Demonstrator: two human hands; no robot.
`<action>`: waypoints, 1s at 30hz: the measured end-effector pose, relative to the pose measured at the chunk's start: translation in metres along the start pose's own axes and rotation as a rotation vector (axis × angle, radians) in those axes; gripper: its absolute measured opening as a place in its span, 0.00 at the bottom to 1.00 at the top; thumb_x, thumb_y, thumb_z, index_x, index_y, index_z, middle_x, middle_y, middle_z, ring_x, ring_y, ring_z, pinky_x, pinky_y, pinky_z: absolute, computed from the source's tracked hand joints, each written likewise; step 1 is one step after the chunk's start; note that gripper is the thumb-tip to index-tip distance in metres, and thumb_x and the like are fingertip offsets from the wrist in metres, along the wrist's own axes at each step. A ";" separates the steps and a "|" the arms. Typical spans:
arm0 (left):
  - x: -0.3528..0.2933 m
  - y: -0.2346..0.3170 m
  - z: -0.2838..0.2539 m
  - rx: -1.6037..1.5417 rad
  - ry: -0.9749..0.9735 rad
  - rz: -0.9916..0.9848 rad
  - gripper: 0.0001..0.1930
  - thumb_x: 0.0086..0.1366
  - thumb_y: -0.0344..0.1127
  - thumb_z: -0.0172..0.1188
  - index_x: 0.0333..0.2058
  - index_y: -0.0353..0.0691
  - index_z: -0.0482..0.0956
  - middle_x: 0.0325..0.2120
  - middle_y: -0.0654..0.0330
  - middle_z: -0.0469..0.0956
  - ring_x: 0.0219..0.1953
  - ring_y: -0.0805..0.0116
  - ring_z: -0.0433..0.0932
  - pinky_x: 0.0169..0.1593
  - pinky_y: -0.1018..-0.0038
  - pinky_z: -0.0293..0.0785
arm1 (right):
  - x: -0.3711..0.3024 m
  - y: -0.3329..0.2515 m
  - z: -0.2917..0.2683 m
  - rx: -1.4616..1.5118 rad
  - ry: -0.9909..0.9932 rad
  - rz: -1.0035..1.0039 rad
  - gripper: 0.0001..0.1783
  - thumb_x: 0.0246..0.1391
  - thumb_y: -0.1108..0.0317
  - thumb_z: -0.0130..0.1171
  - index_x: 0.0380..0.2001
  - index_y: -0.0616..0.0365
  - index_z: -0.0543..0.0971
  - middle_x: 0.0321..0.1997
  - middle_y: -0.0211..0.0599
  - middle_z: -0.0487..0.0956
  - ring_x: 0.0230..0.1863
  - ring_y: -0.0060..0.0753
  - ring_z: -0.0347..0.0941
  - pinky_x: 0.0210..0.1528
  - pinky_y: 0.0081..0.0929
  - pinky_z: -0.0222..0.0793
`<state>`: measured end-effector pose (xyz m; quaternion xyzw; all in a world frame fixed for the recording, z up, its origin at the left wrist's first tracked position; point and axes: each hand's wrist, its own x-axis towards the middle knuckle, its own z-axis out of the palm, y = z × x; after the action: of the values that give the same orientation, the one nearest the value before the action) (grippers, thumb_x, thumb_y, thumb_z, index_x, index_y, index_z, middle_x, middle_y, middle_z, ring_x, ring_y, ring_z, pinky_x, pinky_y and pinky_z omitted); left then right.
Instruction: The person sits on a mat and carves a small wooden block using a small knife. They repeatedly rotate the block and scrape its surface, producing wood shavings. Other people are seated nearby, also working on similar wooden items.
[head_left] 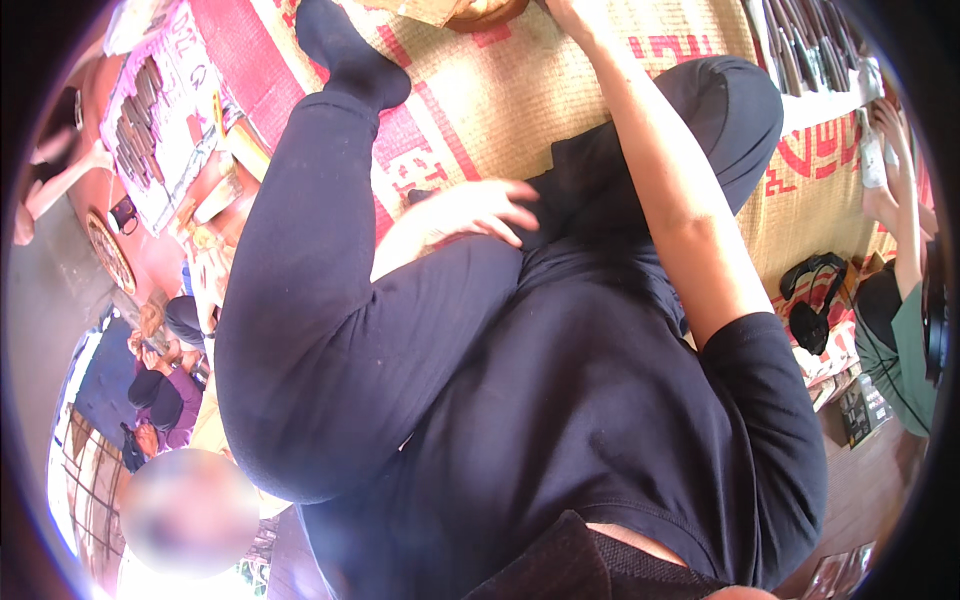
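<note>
I sit on a woven straw mat (pixel 520 90) with red patterns, in dark trousers and a dark shirt. My left knee (pixel 300 330) is raised, and the socked foot (pixel 345 50) rests on the mat. My left hand (pixel 480 208) lies on my lap with its fingers apart and holds nothing. My right arm reaches far forward. My right hand (pixel 572 14) is at the top edge, next to a round brown wooden object (pixel 487 12) and a yellowish sheet (pixel 425 10). Its fingers are cut off by the frame.
A white board with rows of dark tools (pixel 150 110) lies at the far left, with more dark tools (pixel 800 40) at the top right. A person in green (pixel 900 345) sits at the right, holding a white item (pixel 872 150). A black bag (pixel 815 300) lies nearby. A person in purple (pixel 165 395) sits at the left.
</note>
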<state>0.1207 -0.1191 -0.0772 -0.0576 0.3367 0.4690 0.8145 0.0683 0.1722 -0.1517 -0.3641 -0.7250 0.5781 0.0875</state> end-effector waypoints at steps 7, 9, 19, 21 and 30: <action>-0.057 0.035 0.000 1.317 0.742 0.500 0.23 0.68 0.38 0.52 0.60 0.37 0.68 0.56 0.50 0.71 0.52 0.54 0.75 0.60 0.61 0.68 | 0.004 -0.006 0.008 -0.042 0.017 -0.055 0.12 0.43 0.67 0.65 0.31 0.61 0.79 0.26 0.40 0.80 0.29 0.31 0.76 0.31 0.29 0.71; -0.053 0.023 0.014 1.657 0.688 0.565 0.23 0.68 0.38 0.52 0.60 0.38 0.67 0.57 0.50 0.70 0.53 0.53 0.75 0.61 0.60 0.68 | 0.004 0.004 0.011 -0.003 0.006 -0.082 0.12 0.43 0.65 0.65 0.30 0.61 0.79 0.26 0.40 0.80 0.28 0.31 0.75 0.31 0.29 0.71; -0.078 0.020 -0.004 1.544 0.640 0.472 0.25 0.66 0.38 0.53 0.61 0.40 0.66 0.59 0.50 0.68 0.55 0.53 0.73 0.62 0.59 0.66 | 0.001 -0.002 -0.003 -0.065 0.006 -0.087 0.10 0.45 0.66 0.64 0.28 0.61 0.79 0.26 0.41 0.80 0.27 0.31 0.76 0.30 0.29 0.70; -0.078 0.033 -0.010 1.559 0.745 0.493 0.25 0.66 0.38 0.53 0.61 0.40 0.66 0.59 0.50 0.68 0.55 0.53 0.73 0.62 0.59 0.66 | 0.003 0.003 0.001 0.004 -0.003 -0.090 0.10 0.45 0.66 0.64 0.29 0.62 0.79 0.26 0.42 0.80 0.28 0.31 0.76 0.30 0.28 0.70; -0.066 -0.006 0.005 1.558 0.478 0.469 0.27 0.65 0.39 0.55 0.62 0.41 0.66 0.58 0.50 0.68 0.56 0.54 0.72 0.63 0.60 0.65 | 0.001 0.010 -0.009 -0.045 0.021 -0.100 0.10 0.46 0.67 0.64 0.31 0.62 0.79 0.27 0.41 0.81 0.27 0.29 0.76 0.28 0.27 0.70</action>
<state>0.1063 -0.1680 -0.0348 0.4936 0.7301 0.2351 0.4100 0.0763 0.1804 -0.1581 -0.3353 -0.7541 0.5527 0.1158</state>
